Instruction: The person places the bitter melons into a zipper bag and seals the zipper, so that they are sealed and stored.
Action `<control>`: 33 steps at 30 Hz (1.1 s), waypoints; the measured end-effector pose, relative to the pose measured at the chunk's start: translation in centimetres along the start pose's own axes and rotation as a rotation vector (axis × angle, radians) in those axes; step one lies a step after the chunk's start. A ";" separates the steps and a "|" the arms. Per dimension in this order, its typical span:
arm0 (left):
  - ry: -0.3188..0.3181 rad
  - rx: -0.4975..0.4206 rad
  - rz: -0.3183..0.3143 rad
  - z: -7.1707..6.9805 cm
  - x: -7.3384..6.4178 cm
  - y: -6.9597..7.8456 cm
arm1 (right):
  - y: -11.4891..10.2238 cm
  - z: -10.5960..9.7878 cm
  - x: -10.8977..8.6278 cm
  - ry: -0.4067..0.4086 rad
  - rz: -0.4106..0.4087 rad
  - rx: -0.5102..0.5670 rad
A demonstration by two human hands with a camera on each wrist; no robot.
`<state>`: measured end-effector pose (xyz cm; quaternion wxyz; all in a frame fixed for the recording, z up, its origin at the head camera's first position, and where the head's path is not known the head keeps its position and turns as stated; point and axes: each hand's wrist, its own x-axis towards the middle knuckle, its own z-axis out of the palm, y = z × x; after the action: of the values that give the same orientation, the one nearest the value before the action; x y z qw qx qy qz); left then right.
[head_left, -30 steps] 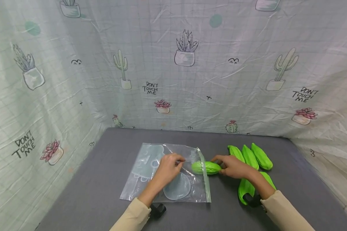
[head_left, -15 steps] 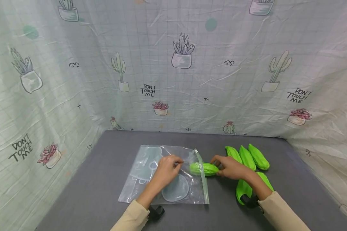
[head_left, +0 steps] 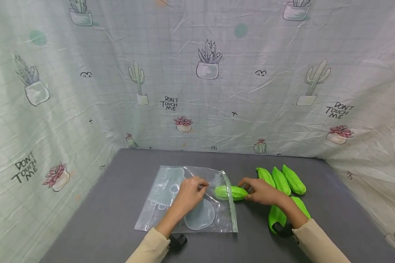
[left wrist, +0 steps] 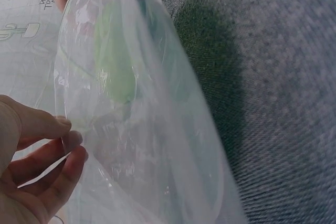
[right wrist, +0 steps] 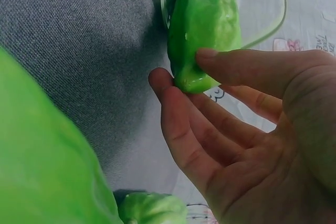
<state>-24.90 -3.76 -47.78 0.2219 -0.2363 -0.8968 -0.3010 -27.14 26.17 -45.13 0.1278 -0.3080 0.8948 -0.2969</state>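
Grey table (head_left: 98,212), cactus-print curtain (head_left: 237,91) behind; left hand (head_left: 191,190) pinches clear bag (head_left: 200,214), right hand (head_left: 262,191) pinches green gourd (head_left: 239,193).

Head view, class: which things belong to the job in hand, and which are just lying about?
In the job:
clear bag, pinched by the left hand
green gourd, partly inside the bag, held by the right hand

Lying about:
other gourds on the table, perhaps for later
printed curtain, only a backdrop

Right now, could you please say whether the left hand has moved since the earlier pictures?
No, not visibly: against the far left corner of the gray table, the left hand pinching the clear bag shows no shift either way.
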 end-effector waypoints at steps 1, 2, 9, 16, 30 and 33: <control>0.003 0.000 -0.001 0.0 0.0 0.0 | 0.0 0.0 0.0 0.001 -0.006 -0.005; 0.008 0.001 -0.001 0.0 0.0 0.0 | -0.1 -0.1 0.0 0.001 -0.008 -0.007; -0.001 0.001 -0.010 0.0 -0.2 0.0 | 0.0 0.2 -0.3 0.007 -0.003 -0.008; 0.008 0.011 0.000 0.0 -0.2 -0.1 | 0.2 0.2 0.0 0.014 -0.017 -0.011; 0.003 0.025 0.006 0.0 -0.2 -0.1 | 0.1 0.0 0.3 0.005 -0.013 0.004; -0.001 0.022 0.009 -0.1 -0.1 -0.1 | 0.1 0.0 0.3 0.012 -0.008 0.003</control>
<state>-24.90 -3.92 -47.82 0.2254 -0.2379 -0.8991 -0.2901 -27.41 26.10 -45.24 0.1217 -0.3098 0.8938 -0.3005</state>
